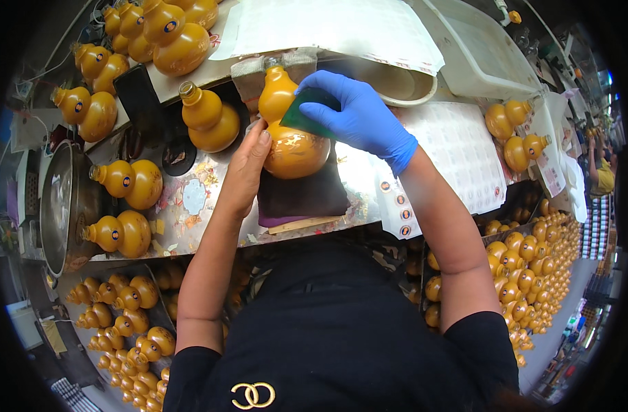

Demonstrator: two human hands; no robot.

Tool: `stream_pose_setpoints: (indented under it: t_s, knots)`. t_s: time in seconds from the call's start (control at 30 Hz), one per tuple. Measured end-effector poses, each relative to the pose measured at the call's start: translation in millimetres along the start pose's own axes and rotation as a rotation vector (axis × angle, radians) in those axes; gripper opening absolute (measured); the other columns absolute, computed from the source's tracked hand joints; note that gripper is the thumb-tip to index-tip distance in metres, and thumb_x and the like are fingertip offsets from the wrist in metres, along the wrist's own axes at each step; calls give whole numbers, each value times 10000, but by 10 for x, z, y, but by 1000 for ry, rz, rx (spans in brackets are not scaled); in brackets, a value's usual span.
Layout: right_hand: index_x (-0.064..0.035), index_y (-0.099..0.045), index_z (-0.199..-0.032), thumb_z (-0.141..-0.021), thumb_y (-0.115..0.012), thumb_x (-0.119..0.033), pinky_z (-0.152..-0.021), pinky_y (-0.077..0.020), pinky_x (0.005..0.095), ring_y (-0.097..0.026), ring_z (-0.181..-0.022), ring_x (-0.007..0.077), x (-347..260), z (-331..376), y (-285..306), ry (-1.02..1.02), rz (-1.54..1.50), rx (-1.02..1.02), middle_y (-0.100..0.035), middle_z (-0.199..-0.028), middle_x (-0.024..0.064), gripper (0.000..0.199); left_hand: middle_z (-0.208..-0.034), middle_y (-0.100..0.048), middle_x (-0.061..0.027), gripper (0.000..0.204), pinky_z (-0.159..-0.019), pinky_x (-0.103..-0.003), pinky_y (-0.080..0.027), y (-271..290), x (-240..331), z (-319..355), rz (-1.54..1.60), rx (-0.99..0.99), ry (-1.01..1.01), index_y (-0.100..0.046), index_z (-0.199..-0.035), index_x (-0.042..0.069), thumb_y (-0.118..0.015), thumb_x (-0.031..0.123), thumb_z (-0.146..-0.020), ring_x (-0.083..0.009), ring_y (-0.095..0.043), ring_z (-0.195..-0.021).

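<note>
Head view: the bare left hand (244,172) steadies the gourd-shaped amber bottle (291,130) lying on a dark pad (304,196) on the surface, while gloved right hand (358,117) fingers pinch a green card (307,113) against it, likely smoothing a label; next calls for firm, even strokes.

A shiny metal worktable (211,206) fills the middle, lit brightly from above. A grey floor (568,323) runs along the right, and a white plastic tub (485,55) sits at the far edge.
</note>
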State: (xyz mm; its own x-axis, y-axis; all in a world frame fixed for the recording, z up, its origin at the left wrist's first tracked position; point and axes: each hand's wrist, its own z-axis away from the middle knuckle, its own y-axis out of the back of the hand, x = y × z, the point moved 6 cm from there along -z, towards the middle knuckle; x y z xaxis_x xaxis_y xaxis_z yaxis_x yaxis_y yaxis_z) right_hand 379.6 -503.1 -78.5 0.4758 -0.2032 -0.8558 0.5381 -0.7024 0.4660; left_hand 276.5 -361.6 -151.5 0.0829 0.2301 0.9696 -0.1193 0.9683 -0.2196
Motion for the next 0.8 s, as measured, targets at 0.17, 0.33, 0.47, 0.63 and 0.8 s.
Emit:
stream_pose_setpoints:
  t_s: [0.17, 0.33, 0.47, 0.63, 0.8]
  knots:
    - [-36, -585, -1087, -868, -649, -139, -817, -512, 308, -634, -872, 211, 97, 5, 55, 60, -35, 105, -650, -973, 120, 250, -1442, -400, -127, 656, -1111, -288, -247, 36, -56, -37, -34, 13, -55, -265, -1463, -47, -426, 401, -1012, -183, -373, -1332]
    - [-52, -556, -1104, -882, -647, -159, -819, -505, 315, -631, -887, 207, 154, 228, 66, 50, -180, 276, -643, -993, 129, 263, -1468, -364, -142, 655, -1130, -319, -245, 36, -66, -6, -88, 31, -30, -241, -1470, -40, -358, 427, -1025, -210, -360, -1352]
    - [-68, -539, -1117, -908, -630, -172, -827, -494, 311, -611, -925, 173, 234, 419, -129, 9, -354, 290, -629, -1002, 106, 251, -1466, -362, -139, 634, -1130, -326, -252, 9, -87, 0, -69, 28, -26, -248, -1471, -25, -321, 427, -1033, -215, -359, -1352]
    - [-68, -528, -1113, -900, -636, -198, -802, -504, 332, -632, -898, 230, 345, 460, -105, -32, -278, 412, -629, -990, 139, 272, -1458, -368, -140, 634, -1133, -337, -252, -2, -81, 18, -109, 78, -23, -257, -1470, -15, -298, 443, -1033, -221, -356, -1354]
    - [-69, -522, -1113, -898, -637, -201, -781, -512, 348, -642, -878, 259, 381, 441, -63, 13, -190, 468, -629, -983, 162, 277, -1462, -361, -142, 626, -1135, -348, -251, 14, -115, -9, -48, 79, -33, -260, -1468, -17, -290, 436, -1036, -226, -354, -1355]
